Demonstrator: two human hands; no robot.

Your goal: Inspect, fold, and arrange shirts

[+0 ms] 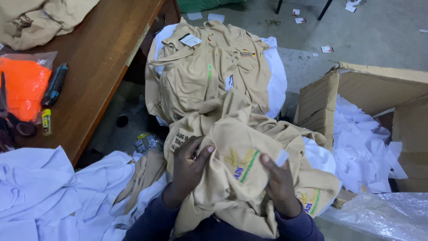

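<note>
Two bare hands work one beige shirt (232,174) bunched in the person's lap. The left hand (189,167) is closed on a fold of the cloth, thumb pressed across the top near the embroidered yellow-and-green emblem (243,163). The right hand (278,183) grips the other side of the same fold, fingers curled under and thumb pinning a small white paper tag (281,157) (what is on it cannot be made out). Just beyond lies a pile of beige shirts (209,73) on white cloth (277,76). To the right stands an open cardboard box (318,105) holding white paper scraps (365,147). To the left a wooden table (102,53) bears an orange packet in clear plastic (22,85) and a blue-handled tool (54,85). White garments (40,187) are heaped below the table.
</note>
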